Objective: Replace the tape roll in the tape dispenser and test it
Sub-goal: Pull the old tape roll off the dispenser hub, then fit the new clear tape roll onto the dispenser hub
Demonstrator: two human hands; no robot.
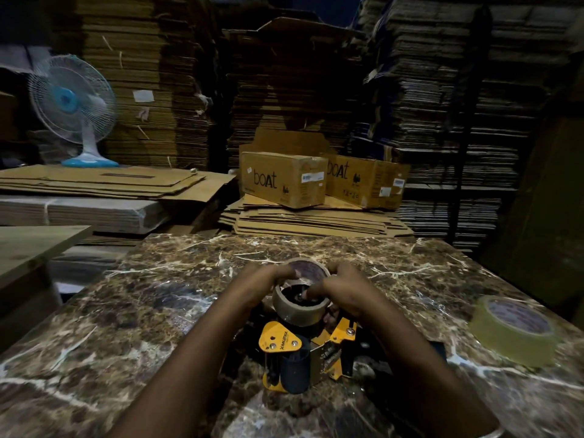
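The marble-patterned counter (pixel 158 279) lay mostly bare toward its left and far edges. Near the middle of its near edge stood one yellow-and-black tape dispenser (pixel 295 352), metal spring showing. Both hands gripped one clear tape roll (pixel 300 306) on top of it: the left hand (pixel 259 286) curled around its far-left rim, the right hand (pixel 339 289) pinching inside the core. A second clear tape roll (pixel 513 330) lay by the right edge.

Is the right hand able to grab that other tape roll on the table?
Probably yes. The spare tape roll lies in the open on the table, right of the right hand, nothing between. But that hand is busy holding the dispenser's roll.
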